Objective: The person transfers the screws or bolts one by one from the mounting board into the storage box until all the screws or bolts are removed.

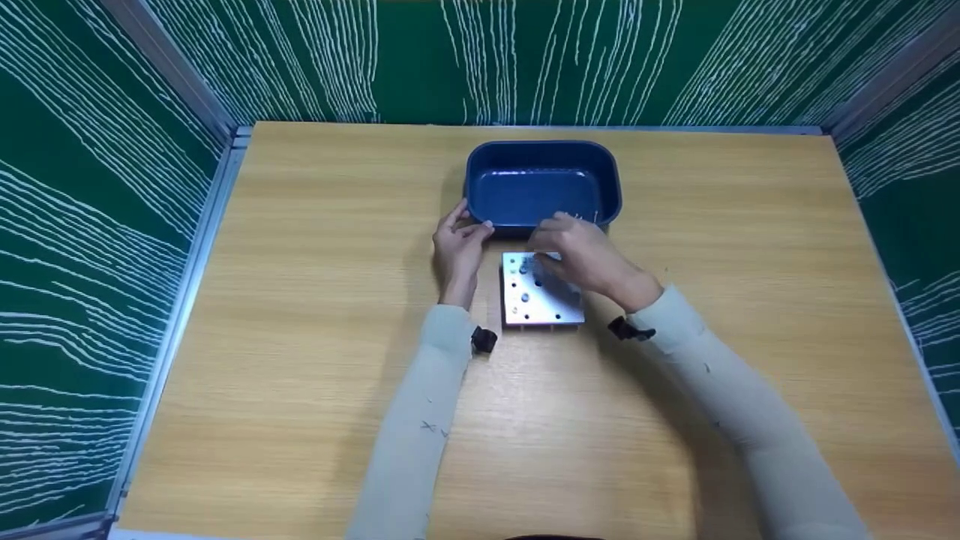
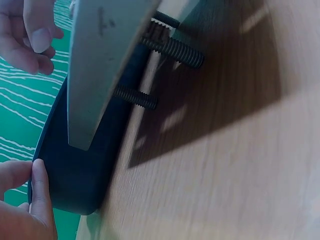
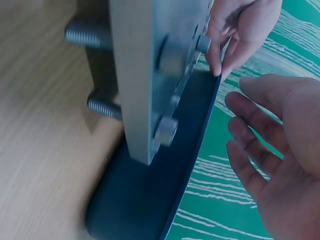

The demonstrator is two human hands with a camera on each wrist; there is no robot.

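Note:
A dark blue rectangular bin (image 1: 532,191) stands at the back of the table. My left hand (image 1: 459,251) pinches its front-left rim between thumb and fingers, as the left wrist view also shows. In front of the bin sits a square silver metal plate (image 1: 551,300) with holes and several bolts. Threaded bolt shanks (image 2: 185,52) stick out below it, and socket-type bolt heads (image 3: 166,131) stand on top. My right hand (image 1: 589,259) hovers over the plate's back right part, near the bin's front rim. In the right wrist view its fingers are loosely bent around nothing.
The wooden table (image 1: 315,360) is framed by metal rails (image 1: 180,292). Green panels (image 1: 420,60) with white streaks rise at the back and sides. Small bright bits show by the bin's front right corner, too small to identify.

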